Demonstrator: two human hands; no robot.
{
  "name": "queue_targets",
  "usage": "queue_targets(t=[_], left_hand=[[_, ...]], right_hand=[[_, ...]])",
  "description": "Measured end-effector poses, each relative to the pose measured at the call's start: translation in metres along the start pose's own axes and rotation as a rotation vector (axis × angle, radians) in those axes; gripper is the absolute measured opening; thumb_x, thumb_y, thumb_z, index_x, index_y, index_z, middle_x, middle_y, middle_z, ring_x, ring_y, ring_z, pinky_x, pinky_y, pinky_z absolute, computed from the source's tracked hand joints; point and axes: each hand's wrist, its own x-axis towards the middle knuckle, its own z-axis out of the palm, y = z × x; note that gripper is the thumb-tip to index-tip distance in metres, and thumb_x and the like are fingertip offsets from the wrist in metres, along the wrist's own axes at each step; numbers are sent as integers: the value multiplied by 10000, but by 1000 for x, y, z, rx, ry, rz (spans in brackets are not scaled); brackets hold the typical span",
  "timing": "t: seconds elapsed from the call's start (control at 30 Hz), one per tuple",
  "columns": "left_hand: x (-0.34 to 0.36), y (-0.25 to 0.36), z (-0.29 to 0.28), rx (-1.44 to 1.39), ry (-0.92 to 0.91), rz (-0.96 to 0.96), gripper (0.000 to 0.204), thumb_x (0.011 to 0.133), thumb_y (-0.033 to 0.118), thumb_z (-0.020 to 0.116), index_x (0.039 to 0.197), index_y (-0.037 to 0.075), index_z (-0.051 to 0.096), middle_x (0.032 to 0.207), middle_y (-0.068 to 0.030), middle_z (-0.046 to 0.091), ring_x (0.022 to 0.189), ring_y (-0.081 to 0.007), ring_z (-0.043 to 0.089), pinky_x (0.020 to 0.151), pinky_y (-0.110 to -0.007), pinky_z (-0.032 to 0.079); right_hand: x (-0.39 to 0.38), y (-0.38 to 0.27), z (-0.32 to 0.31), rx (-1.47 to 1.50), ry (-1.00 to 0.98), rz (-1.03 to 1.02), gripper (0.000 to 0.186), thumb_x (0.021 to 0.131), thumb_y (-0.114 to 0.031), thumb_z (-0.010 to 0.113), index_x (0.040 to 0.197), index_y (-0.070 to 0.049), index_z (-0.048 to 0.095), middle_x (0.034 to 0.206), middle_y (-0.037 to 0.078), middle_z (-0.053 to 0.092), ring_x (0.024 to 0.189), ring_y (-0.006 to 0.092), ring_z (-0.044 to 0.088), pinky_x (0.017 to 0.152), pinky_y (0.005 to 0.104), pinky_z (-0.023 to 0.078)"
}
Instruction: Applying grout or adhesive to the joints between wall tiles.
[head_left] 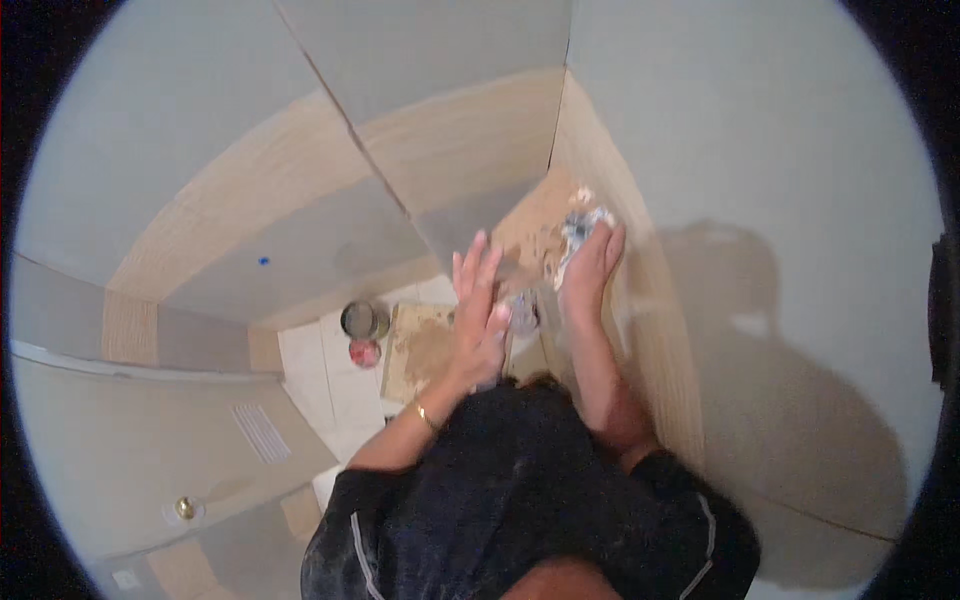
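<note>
My right hand [592, 272] is closed around a crumpled white and blue-grey rag [578, 232], up against the right wall near the corner. Beside the rag is a tan panel [530, 225] with pale smears and darker patches. To its left, my left hand [478, 310] is raised with the fingers stretched out and the thumb apart. A clear, shiny thing [523, 312] shows next to the left thumb; blur hides its kind, and I cannot tell whether the thumb touches it.
On the white tiled floor [308, 362] stand an open can [364, 320] and a small red round thing [365, 353]. A stained tan board [425, 345] lies below my left hand. Grey walls with wood-coloured bands meet in the corner. A brass door knob [184, 508] is at lower left.
</note>
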Motion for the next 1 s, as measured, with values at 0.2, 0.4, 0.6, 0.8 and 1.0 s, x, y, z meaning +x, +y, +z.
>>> queue_targets(t=[0.2,0.4,0.6,0.8,1.0], left_hand=[[90,11,-5,-371,136,52,628,957,257,468,1473,-16,237,1518,-217,250,1405,-364,241,1127,-492,236],[296,15,12,230,258,631,658,814,21,527,1433,-13,307,1371,-222,433,1345,-418,299,1114,-562,210],[369,12,8,424,457,703,748,715,-40,500,1437,23,317,1380,-187,454,1333,-416,323,1133,-562,152],[386,-19,30,774,442,663,835,678,-8,570,1464,35,292,1423,-103,445,1427,-381,209,1138,-584,27],[357,-42,30,847,258,675,857,693,17,593,1482,51,259,1433,-99,442,1452,-359,141,1139,-591,7]], right_hand=[[24,19,-6,29,-135,64,673,982,-350,338,1451,104,173,1537,256,179,1435,334,166,1159,360,139],[34,49,0,4,-118,52,630,990,-332,351,1442,90,227,1485,251,289,1392,332,265,1136,356,198],[32,45,-4,35,-148,73,626,992,-308,345,1458,82,192,1499,257,266,1398,335,259,1138,352,195],[32,28,-7,29,-169,25,372,977,-232,349,1195,58,433,1169,212,494,1106,300,463,998,357,331],[30,30,-4,1,-108,-19,249,965,-188,337,1054,26,427,982,152,483,919,242,464,888,362,380]])
